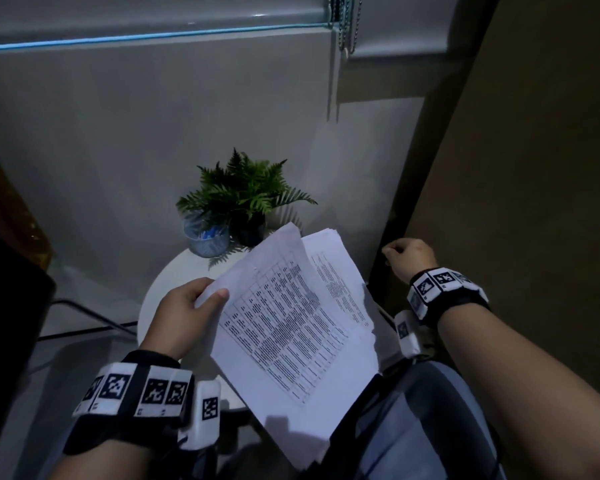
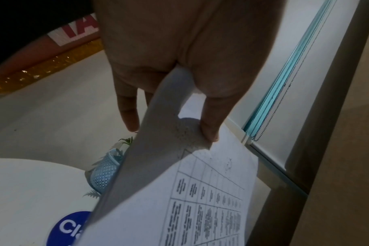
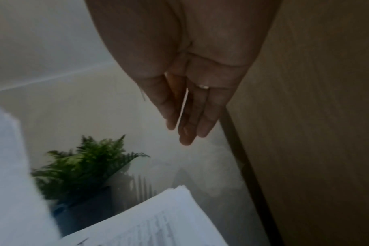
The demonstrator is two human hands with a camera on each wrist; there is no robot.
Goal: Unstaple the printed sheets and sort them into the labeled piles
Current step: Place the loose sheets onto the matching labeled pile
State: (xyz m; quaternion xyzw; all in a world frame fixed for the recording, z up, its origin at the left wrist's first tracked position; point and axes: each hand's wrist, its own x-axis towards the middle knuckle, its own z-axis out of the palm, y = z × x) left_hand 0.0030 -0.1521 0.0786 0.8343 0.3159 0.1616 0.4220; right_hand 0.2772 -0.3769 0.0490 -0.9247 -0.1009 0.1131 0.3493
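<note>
My left hand (image 1: 201, 299) pinches the top left corner of a set of printed sheets (image 1: 291, 323), thumb on top, and holds it tilted above the table. The top page carries a printed grid of text (image 2: 200, 208). Under it, a thicker pile of printed sheets (image 1: 336, 268) lies at the table's right side; its corner (image 3: 179, 196) shows in the right wrist view. My right hand (image 1: 400, 256) hangs in the air right of the papers, near the brown panel. Its fingers (image 3: 187, 126) lie close together and fairly straight, with nothing that I can see in them.
A small round white table (image 1: 163, 282) bears a fern in a dark pot (image 1: 243, 195) and a pale blue mesh cup (image 1: 207, 239) at its far edge. A round blue label (image 2: 67, 228) lies on the tabletop. A brown panel (image 1: 534, 168) stands on the right, a dark object (image 1: 0, 306) on the left.
</note>
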